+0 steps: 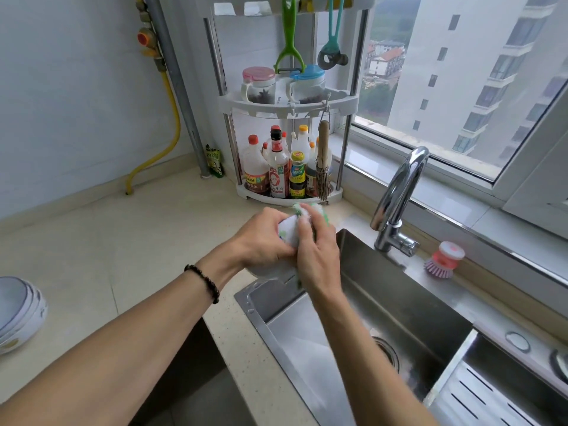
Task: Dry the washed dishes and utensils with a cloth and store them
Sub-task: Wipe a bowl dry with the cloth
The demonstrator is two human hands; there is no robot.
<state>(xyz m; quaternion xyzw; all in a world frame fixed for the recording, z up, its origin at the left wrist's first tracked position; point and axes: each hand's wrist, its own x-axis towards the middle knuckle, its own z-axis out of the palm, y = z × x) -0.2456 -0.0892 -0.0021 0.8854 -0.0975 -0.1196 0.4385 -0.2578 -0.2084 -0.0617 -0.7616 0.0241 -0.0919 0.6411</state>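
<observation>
Both hands meet over the sink's (353,290) near-left corner. The left hand (261,241) curls around a white bowl (287,230); the right hand's fingers (307,232) press a green-and-white cloth (307,210) against it. 1 stack of bowls (18,315) sits far left on the counter (123,241), nearer the left arm, likely the storing spot.

Bare forearms; dark, seemingly beaded bracelet (203,282) on left wrist
</observation>
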